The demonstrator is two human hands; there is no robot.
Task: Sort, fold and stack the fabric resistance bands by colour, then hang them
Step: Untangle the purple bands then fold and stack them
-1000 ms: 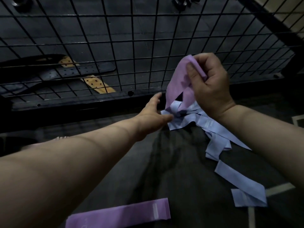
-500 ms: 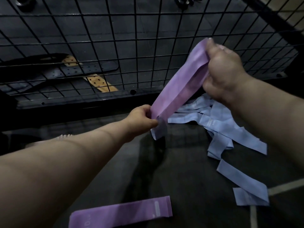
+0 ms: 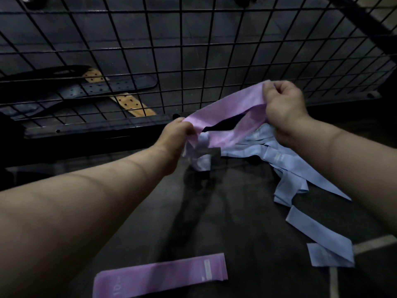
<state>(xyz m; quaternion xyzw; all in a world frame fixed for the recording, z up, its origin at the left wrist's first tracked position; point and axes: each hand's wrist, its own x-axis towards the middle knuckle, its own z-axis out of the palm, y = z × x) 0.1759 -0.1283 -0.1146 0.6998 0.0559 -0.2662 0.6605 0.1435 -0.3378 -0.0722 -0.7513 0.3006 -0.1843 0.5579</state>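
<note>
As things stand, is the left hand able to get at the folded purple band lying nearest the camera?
Probably not yet: the left hand pinches one end of the held purple band, the right hand the other. The folded purple band lies uncovered, so the way looks free after letting go.

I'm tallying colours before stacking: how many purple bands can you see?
2. The held purple band spans the air between the left hand and right hand; the flat purple band lies on the floor nearest the camera. More could be buried under the blue pile.
</note>
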